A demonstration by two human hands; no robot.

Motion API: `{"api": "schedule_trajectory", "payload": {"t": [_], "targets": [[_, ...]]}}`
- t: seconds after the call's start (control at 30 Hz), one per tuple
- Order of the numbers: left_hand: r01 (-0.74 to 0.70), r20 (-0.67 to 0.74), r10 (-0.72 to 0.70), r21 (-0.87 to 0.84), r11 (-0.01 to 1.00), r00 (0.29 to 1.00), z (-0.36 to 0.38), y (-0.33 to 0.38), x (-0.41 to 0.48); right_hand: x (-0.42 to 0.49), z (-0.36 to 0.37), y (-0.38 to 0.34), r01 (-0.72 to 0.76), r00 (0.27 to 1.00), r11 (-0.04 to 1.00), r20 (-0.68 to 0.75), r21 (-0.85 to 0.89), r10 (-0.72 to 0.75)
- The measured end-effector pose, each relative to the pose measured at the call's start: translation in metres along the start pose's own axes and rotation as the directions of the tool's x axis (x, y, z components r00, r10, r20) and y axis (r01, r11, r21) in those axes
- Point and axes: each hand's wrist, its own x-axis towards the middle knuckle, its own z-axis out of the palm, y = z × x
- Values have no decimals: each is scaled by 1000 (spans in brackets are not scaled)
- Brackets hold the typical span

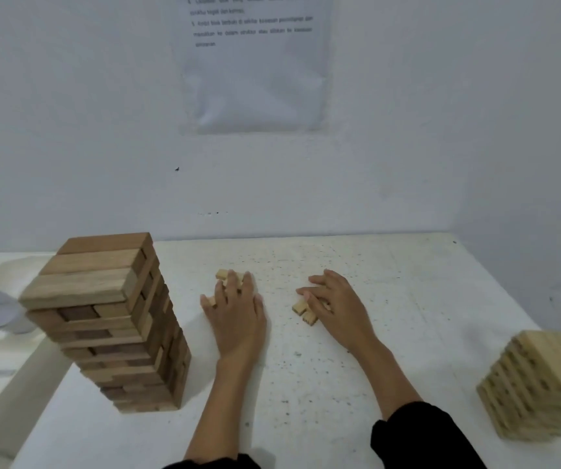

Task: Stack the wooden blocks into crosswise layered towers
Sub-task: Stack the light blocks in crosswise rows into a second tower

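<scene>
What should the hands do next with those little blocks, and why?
Probably grip a few and lift them. The left hand and right hand lie flat on loose small blocks on the table, nothing lifted, and the pale tower at right matches them.

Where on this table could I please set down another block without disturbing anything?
Bare table lies right of the right hand, behind the pale tower, and along the wall behind both hands. Crowded: loose blocks under the hands; little room between tall tower and left hand.
</scene>
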Motion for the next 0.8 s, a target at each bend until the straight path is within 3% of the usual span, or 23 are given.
{"api": "schedule_trajectory", "payload": {"t": [0.13,0.3,0.43,0.53,0.8], "targets": [[-89,19,90,-81,993,996,-2,22,-26,-25,-14,-2,-49,995,999,-87,19,50],[-184,21,191,-194,964,981,-23,22,-36,-53,-26,3,4,971,998,-238,-70,-20],[-284,25,318,-390,876,948,-26,-6,-18,-76,-29,2,2,967,992,-253,-129,-35],[-317,122,429,-504,804,895,-22,-9,-22,-86,-29,3,-7,965,986,-258,-166,-37],[-401,-47,420,-405,821,907,-16,-3,-42,-89,-30,1,-63,957,976,-289,-206,1]]}}
